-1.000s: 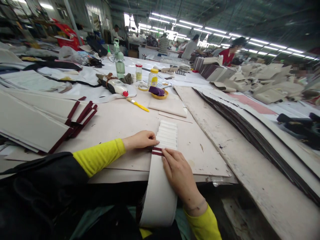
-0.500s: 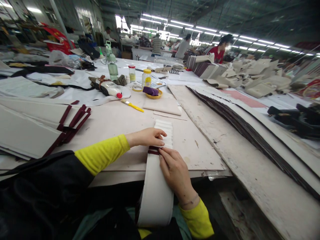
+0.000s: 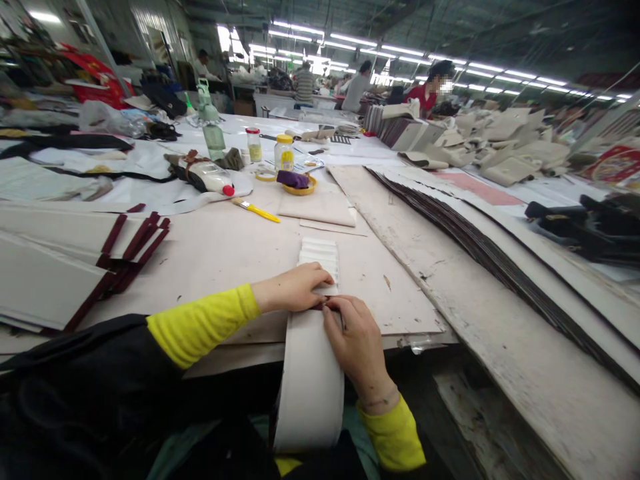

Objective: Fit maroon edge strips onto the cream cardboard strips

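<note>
A long off-white panel hangs over the table's front edge toward my lap. A maroon strip crosses it at the table edge, mostly covered by my fingers. My left hand comes in from the left, its curled thumb and fingers pinching at this strip. From the right, my right hand pinches the same strip, fingertips touching or almost touching the left ones. Beyond my hands lie overlapping white pieces in a stepped row. What lies beneath my fingertips is hidden.
At left is a stack of off-white panels with maroon edges. Further back lie a yellow-handled brush, a yellow dish with purple cloth, and jars. A long dark-edged stack runs along the right. A person in red is behind.
Both hands have closed in on the maroon strip, fingertips now meeting over it and covering more of it. The whole view has shifted slightly.
</note>
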{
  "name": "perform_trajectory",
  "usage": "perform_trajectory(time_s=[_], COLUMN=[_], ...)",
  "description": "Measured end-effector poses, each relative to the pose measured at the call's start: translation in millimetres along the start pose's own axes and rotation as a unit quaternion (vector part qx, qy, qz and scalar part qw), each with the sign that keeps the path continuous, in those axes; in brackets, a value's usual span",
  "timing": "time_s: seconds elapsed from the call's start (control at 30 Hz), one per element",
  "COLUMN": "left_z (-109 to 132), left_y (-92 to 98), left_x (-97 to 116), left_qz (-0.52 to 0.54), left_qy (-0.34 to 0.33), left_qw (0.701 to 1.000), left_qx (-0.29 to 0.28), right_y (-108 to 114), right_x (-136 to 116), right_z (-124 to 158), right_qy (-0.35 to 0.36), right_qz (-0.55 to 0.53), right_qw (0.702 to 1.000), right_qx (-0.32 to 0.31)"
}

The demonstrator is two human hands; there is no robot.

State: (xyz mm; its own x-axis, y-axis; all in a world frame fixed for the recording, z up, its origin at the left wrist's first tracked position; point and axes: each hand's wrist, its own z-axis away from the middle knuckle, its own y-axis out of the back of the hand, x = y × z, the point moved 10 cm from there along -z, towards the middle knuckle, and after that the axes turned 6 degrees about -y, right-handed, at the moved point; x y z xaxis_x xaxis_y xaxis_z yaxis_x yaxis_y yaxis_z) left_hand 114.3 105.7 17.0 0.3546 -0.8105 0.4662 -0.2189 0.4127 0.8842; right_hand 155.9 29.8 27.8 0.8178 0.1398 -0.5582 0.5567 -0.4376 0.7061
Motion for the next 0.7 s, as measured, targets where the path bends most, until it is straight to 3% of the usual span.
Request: perform_trajectory(time_s=[0.2,0.37,0.7], left_z=[9,11,12], left_y=[2.0,1.3,-1.3], left_x=[9,15,12], left_qz=[-0.018,-0.051,-0.059], left_qy=[-0.012,-0.028,-0.034], left_qw=[0.999,0.997,0.996], left_qx=[0.048,0.056,0.059], right_y=[8,-2,-5], right_x=[19,33,23], right_z=[0,-7,-15], right_qy=[-0.036,-0.056,0.017], right_qz=[-0.006,-0.045,-0.036], right_qw=[0.998,0.997,0.998], right_qx=[0.043,-0.006,-0.050])
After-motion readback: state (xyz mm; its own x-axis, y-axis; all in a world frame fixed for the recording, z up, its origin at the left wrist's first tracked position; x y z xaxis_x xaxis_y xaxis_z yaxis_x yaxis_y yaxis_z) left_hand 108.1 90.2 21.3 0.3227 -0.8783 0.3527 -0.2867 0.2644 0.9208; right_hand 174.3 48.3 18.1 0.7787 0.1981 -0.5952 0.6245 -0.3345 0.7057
